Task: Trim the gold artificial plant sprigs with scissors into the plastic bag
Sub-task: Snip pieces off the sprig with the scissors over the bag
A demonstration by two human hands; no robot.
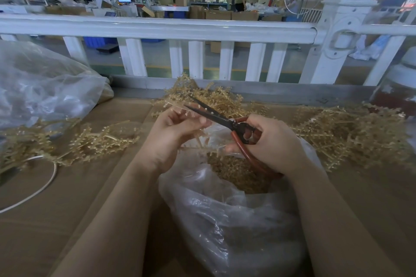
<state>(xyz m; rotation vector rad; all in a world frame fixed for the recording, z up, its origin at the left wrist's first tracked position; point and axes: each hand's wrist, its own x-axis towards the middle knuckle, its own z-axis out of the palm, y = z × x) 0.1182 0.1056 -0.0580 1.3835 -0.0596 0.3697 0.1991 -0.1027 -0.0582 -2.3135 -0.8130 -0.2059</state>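
Closest to us, our two bare forearms reach forward over a brown work table [67,220], with a clear plastic bag [236,231] open between them. Inside the bag we see a heap of gold trimmed pieces [236,168]. Our left hand [173,135] has its fingers curled around a gold artificial sprig [180,96], holding it above the bag's mouth. Our right hand [272,141] grips the red handles of a pair of scissors [225,121]; the dark blades are parted and point up and left, right at the sprig by our left fingertips. More gold sprigs lie in a pile on the right [351,132], another loose pile on the left [67,144], and some behind the hands. A white cable [45,186] curves across the table at the left. A second, larger clear bag [40,87] sits at the far left. Beyond the table runs a white railing [157,27].
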